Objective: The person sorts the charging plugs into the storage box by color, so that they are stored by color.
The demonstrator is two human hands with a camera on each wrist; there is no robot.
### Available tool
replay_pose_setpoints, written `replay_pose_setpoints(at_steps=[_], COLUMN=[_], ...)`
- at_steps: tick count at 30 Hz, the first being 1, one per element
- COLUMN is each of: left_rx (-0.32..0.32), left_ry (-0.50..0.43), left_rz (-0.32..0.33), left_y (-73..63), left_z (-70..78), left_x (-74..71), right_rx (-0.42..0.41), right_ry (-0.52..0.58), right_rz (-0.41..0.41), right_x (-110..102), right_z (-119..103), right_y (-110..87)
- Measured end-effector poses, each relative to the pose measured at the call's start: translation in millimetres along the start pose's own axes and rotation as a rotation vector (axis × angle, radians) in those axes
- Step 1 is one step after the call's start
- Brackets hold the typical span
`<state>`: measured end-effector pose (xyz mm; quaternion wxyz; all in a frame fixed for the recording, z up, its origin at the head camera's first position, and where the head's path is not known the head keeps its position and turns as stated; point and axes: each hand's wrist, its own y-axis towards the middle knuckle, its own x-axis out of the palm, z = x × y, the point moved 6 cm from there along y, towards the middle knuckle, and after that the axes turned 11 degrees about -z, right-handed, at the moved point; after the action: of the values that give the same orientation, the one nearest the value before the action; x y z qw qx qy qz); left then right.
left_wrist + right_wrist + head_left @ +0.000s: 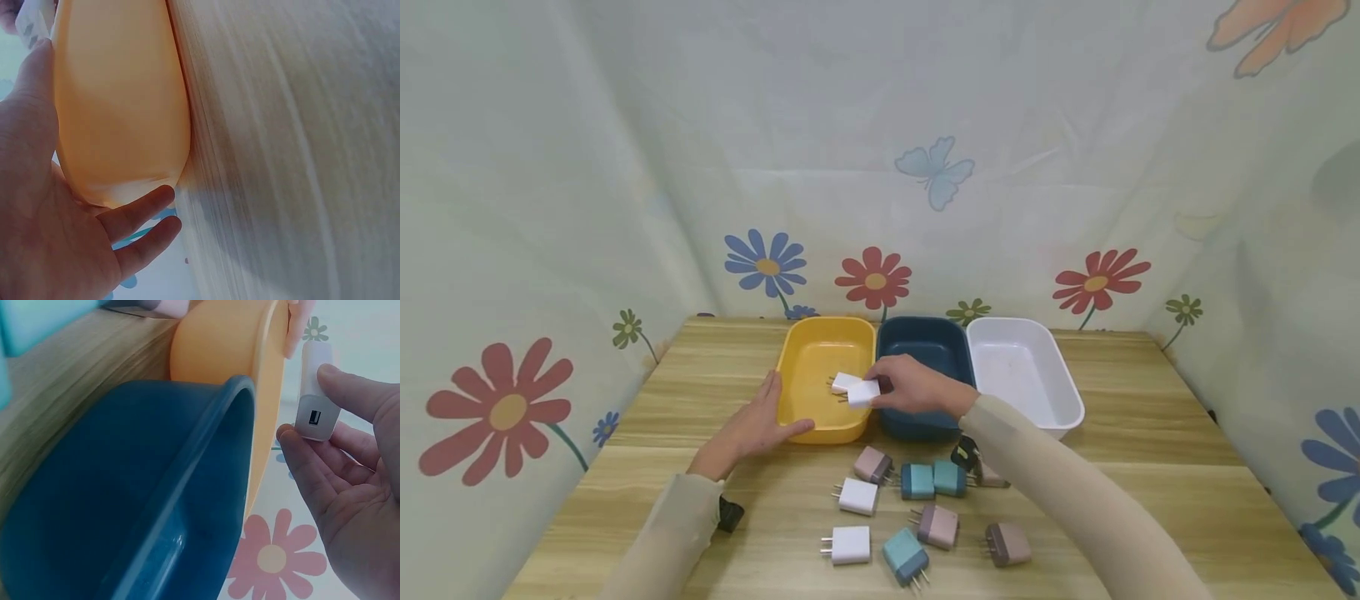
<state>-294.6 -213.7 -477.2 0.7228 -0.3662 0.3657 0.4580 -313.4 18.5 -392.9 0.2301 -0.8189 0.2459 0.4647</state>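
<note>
My right hand [917, 385] pinches a white USB charger plug [862, 393] between thumb and fingers over the yellow bin [826, 435]. In the right wrist view the charger's USB port end [315, 417] faces the camera. A second white charger [844, 382] shows just behind the held one, within the bin's outline. My left hand [762, 423] rests against the near left corner of the yellow bin, its thumb along the front rim. In the left wrist view two extended fingers [140, 215] lie by the bin's outer wall.
A dark blue bin [925, 427] and a white bin [1066, 408] stand right of the yellow one. In front lie white chargers [851, 545], teal chargers [906, 557] and pink chargers [938, 527]; my right forearm overlaps another pink one [992, 477]. A floral curtain backs the table.
</note>
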Motion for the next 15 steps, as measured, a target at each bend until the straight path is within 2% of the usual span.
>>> replay_pose_setpoints(at_steps=[15], left_rx=[0.002], left_ry=[0.010], left_rz=[-0.006], left_y=[0.7], left_z=[-0.8], left_x=[0.7], right_rx=[0.055], right_ry=[0.079], right_rz=[0.006], right_x=[-4.0], right_z=[-3.2], right_y=[39.9])
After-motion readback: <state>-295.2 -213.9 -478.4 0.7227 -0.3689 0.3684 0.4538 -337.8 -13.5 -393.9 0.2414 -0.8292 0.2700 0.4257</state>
